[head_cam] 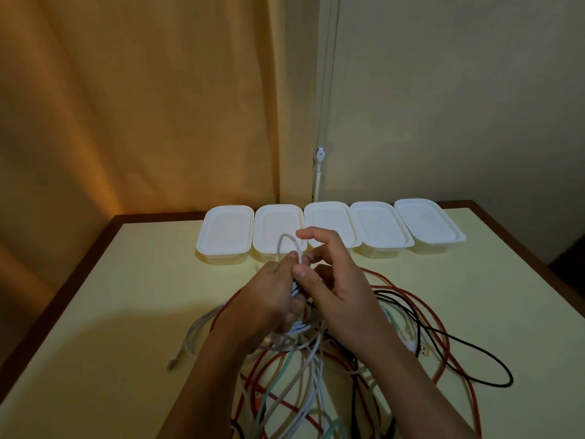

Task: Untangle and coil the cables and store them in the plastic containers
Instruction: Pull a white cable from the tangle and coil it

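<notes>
A tangle of cables lies on the pale table (pixel 126 296): red (pixel 408 296), black (pixel 474 346), mint green (pixel 278 372) and white ones. My left hand (pixel 269 299) grips a bundle of white cable (pixel 311 365) above the tangle, and a loop of it (pixel 286 240) sticks up past the fingers. My right hand (pixel 335 280) pinches the same white cable at thumb and finger, right beside the left hand. Several white lidded plastic containers (pixel 226 234) stand in a row behind the hands, lids on.
A grey-white cable end (pixel 190 340) trails out to the left of the tangle. A USB plug (pixel 422 351) lies at the right. The table has a dark wooden edge (pixel 63 280). An orange curtain and a wall stand behind.
</notes>
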Available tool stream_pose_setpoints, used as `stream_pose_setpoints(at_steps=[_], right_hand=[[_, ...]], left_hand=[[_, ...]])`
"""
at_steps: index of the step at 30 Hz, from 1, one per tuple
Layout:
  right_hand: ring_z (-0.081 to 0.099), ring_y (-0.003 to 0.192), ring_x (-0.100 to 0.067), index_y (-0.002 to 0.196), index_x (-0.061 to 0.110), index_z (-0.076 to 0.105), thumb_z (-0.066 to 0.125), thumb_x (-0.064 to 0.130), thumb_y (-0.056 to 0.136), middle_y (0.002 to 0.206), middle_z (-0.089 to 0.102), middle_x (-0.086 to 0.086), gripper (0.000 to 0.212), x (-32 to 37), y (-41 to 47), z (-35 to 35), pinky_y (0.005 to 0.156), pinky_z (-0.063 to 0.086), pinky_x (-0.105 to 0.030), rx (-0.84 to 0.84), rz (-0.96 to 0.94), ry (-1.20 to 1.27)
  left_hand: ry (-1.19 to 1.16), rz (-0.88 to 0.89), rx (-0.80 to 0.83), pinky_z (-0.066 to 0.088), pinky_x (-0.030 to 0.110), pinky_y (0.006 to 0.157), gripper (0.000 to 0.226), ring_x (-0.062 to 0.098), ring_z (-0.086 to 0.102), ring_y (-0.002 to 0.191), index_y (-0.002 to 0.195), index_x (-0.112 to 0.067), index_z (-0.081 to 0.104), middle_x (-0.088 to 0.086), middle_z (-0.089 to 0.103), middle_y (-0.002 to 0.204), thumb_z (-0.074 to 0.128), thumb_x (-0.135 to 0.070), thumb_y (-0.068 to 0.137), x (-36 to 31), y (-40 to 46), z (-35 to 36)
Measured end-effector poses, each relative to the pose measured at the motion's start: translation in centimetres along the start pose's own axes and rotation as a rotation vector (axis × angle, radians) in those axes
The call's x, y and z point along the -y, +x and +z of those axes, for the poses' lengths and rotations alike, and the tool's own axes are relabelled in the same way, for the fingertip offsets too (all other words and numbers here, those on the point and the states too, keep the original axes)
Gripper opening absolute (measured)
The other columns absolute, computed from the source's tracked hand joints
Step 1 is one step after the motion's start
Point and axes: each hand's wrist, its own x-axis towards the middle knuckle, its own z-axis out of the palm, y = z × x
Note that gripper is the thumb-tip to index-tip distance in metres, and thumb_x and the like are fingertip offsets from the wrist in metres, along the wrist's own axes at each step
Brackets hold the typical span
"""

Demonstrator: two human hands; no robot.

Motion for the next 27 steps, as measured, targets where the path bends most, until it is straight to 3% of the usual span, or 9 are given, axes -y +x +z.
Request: stream_pose_setpoints(at_steps=[3,7,9,14,18,21,25,27], right_hand=[[0.066,0.086,-0.013,0.130,0.041,0.058,0.058,0.023,0.101,0.105,0.064,0.014,0.034,-0.3,0.2,0.2,0.072,0.057,-0.034,-0.002,-0.032,-0.030],[0.065,0.100,-0.005,0.117,0.030,0.072,0.063,0.017,0.097,0.108,0.069,0.019,0.025,-0.4,0.4,0.7,0.080,0.053,-0.022,-0.045,-0.054,-0.098],[0.065,0.099,-0.003,0.110,0.029,0.075,0.067,0.015,0.094,0.104,0.070,0.019,0.023,-0.3,0.4,0.7,0.079,0.050,-0.016,-0.027,-0.048,-0.122],[0.062,0.098,-0.001,0.114,0.034,0.073,0.074,0.019,0.089,0.103,0.066,0.018,0.030,-0.5,0.4,0.4,0.080,0.047,-0.012,0.043,-0.024,-0.184],[0.065,0.095,0.002,0.106,0.028,0.076,0.072,0.021,0.091,0.098,0.071,0.018,0.017,-0.7,0.5,0.2,0.075,0.051,-0.014,0.012,0.026,-0.176],[0.066,0.087,-0.003,0.095,0.024,0.075,0.067,0.017,0.094,0.087,0.072,0.015,0.011,-0.6,0.6,0.2,0.073,0.049,-0.016,-0.031,0.015,-0.159],[0.069,0.073,-0.013,0.092,0.022,0.071,0.061,0.020,0.098,0.072,0.069,0.007,0.012,-0.9,0.6,0.1,0.072,0.055,-0.033,-0.152,0.011,-0.056],[0.068,0.074,-0.013,0.093,0.022,0.072,0.062,0.021,0.098,0.075,0.069,0.008,0.011,-1.0,0.6,0.0,0.069,0.054,-0.030,-0.241,0.004,-0.054]], left_hand=[[-0.120,-0.053,-0.036,0.020,0.020,0.040,0.050,0.007,0.024,0.035,0.081,-0.015,0.055,-0.004,0.033,0.044,0.024,-0.047,0.105,-0.4,-0.2,0.0],[-0.167,-0.044,-0.218,0.023,0.014,0.032,0.054,0.004,0.031,0.024,0.077,-0.014,0.048,-0.008,0.041,0.034,0.017,-0.048,0.106,-0.4,0.1,0.1],[-0.219,-0.064,-0.239,0.021,0.012,0.031,0.058,0.004,0.029,0.023,0.074,-0.011,0.045,-0.008,0.038,0.032,0.015,-0.049,0.105,-0.5,0.2,-0.1],[-0.165,-0.082,-0.251,0.022,0.012,0.030,0.062,0.004,0.028,0.022,0.064,-0.013,0.039,-0.005,0.036,0.031,0.013,-0.051,0.104,-0.2,0.3,-0.1],[-0.127,0.067,-0.320,0.026,0.015,0.032,0.040,0.005,0.034,0.029,0.098,-0.007,0.047,0.011,0.044,0.055,0.021,-0.036,0.106,0.0,0.3,-0.3],[-0.073,0.245,-0.310,0.035,0.015,0.034,0.021,0.000,0.044,0.034,0.103,-0.008,0.046,0.005,0.048,0.065,0.029,-0.019,0.107,-0.1,0.1,-0.1],[-0.032,0.371,-0.223,0.044,0.013,0.047,0.026,0.000,0.052,0.047,0.113,-0.007,0.051,0.002,0.057,0.064,0.031,-0.022,0.107,0.0,0.0,0.4],[-0.016,0.406,-0.192,0.049,0.013,0.057,0.026,0.002,0.059,0.058,0.116,-0.011,0.054,0.002,0.063,0.072,0.034,-0.024,0.107,0.3,0.2,0.6]])
